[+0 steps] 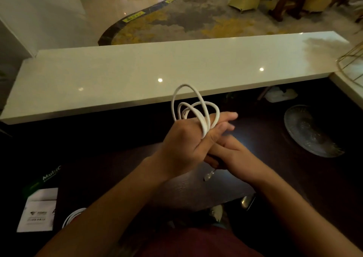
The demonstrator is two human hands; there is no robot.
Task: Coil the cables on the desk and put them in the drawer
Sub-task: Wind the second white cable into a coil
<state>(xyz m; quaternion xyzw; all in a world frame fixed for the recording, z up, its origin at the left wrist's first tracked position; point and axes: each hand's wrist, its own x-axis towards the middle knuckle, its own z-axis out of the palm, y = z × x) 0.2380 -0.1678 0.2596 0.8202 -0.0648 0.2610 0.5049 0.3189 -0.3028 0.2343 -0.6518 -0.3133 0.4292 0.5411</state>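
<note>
At frame centre the left hand (182, 144) is closed around the white cable (196, 111), pinning its loops upright so they cannot spring apart; the right hand (229, 154) grips the tail, plug (208, 176) dangling. No drawer shows.

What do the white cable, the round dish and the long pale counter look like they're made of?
White cable: probably rubbery plastic; it bends into smooth loops with a matte skin.
Round dish: likely clear patterned glass; it is see-through, with a rippled glint.
Pale counter: polished stone or a stone-like composite, hard to tell which; its glossy surface mirrors the ceiling lights.
</note>
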